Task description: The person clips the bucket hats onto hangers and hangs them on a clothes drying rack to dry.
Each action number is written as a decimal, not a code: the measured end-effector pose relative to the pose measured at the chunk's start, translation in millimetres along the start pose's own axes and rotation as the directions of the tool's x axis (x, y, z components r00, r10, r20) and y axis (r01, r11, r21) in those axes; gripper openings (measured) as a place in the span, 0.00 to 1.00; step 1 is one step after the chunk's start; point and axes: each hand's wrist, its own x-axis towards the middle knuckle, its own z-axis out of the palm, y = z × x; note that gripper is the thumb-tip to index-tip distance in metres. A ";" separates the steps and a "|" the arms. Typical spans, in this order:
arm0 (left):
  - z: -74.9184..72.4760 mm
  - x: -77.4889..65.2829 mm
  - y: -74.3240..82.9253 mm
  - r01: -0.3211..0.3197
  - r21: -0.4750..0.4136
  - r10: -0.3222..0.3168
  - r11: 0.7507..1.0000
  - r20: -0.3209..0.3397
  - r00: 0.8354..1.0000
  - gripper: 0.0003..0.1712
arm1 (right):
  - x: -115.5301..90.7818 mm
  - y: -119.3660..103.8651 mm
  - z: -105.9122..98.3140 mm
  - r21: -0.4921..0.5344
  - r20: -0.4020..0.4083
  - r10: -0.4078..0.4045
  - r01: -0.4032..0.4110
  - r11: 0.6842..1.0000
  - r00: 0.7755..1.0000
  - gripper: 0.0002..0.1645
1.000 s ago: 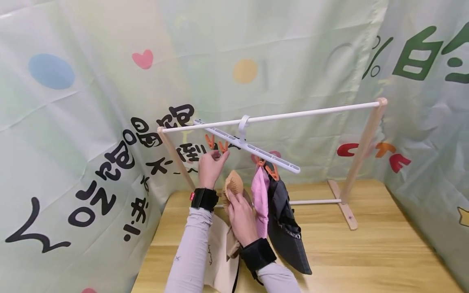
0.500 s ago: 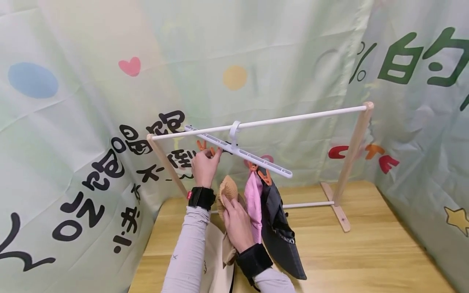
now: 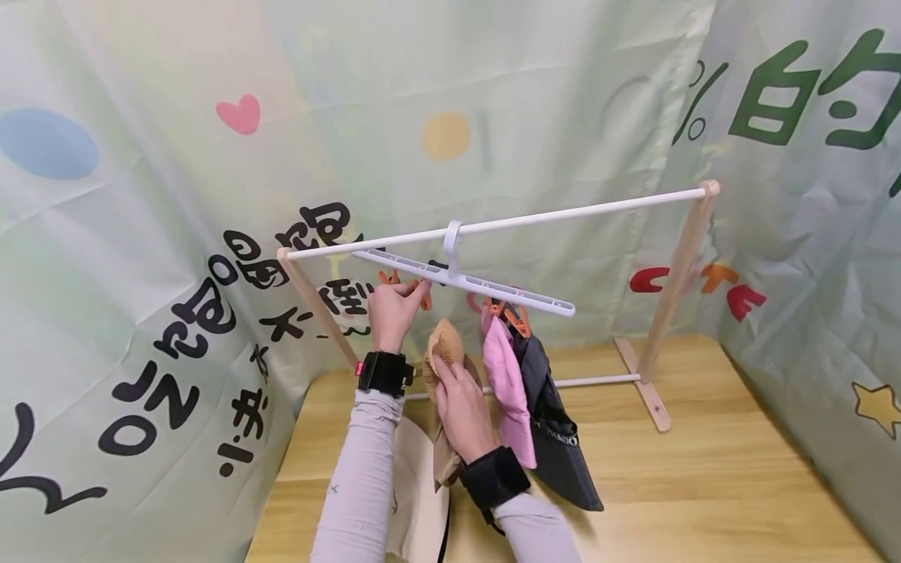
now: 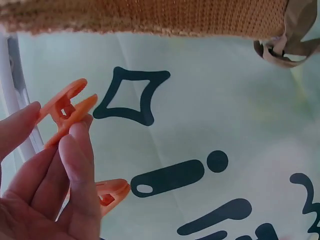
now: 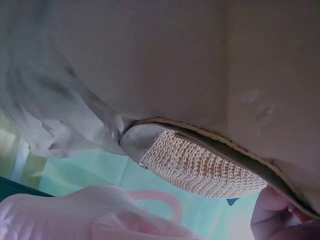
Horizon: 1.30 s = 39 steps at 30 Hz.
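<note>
My left hand (image 3: 394, 313) is raised at the left half of a pale hanger (image 3: 493, 289). It pinches an orange clothespin (image 4: 67, 110) between thumb and fingers, the clip's tips parted in the left wrist view. A second orange clip (image 4: 112, 192) sits just beside those fingers. Lower down, my right hand (image 3: 464, 410) holds a tan knit hat (image 3: 445, 344) by its edge, fingers over the fabric. The right wrist view shows the hat's woven part (image 5: 200, 167) and a thumb or finger at its rim. A pink hat (image 3: 508, 383) and a dark hat (image 3: 556, 446) hang from clips on the right.
The hanger hooks over the white rod (image 3: 584, 212) of a rack with wooden posts (image 3: 679, 281), standing on a wooden table (image 3: 718, 485). A cream hat (image 3: 415, 493) lies below my forearms. A printed curtain (image 3: 549, 102) surrounds the table.
The left hand has closed in on the clip and now pinches it near the hanger. The hanger has turned and tilted slightly, and the hanging hats swing. The head view has shifted a little.
</note>
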 end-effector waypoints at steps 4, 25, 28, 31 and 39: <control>0.2 -0.9 2.9 -0.018 -0.023 0.018 1.000 0.018 1.000 0.17 | 2.3 0.5 -0.9 -0.008 0.010 -0.010 0.010 1.000 1.000 0.28; 3.2 -10.1 12.8 -0.040 -0.045 0.044 0.998 0.085 0.995 0.12 | 24.1 -8.7 -9.9 0.018 -0.012 -0.014 0.015 1.000 1.000 0.27; 5.1 -11.3 11.8 -0.054 -0.057 0.059 0.997 0.087 0.994 0.12 | 23.6 -8.1 -10.8 0.013 -0.017 -0.015 0.015 1.000 1.000 0.27; 5.1 -12.5 10.0 -0.058 -0.074 0.065 0.996 0.097 0.993 0.12 | 21.8 -6.6 -10.3 -0.008 -0.009 -0.021 0.021 1.000 1.000 0.27; -1.9 -13.0 1.3 0.030 -0.122 -0.014 0.992 0.129 0.991 0.18 | 18.9 -3.8 -10.9 -0.096 -0.011 -0.054 0.053 0.994 0.998 0.26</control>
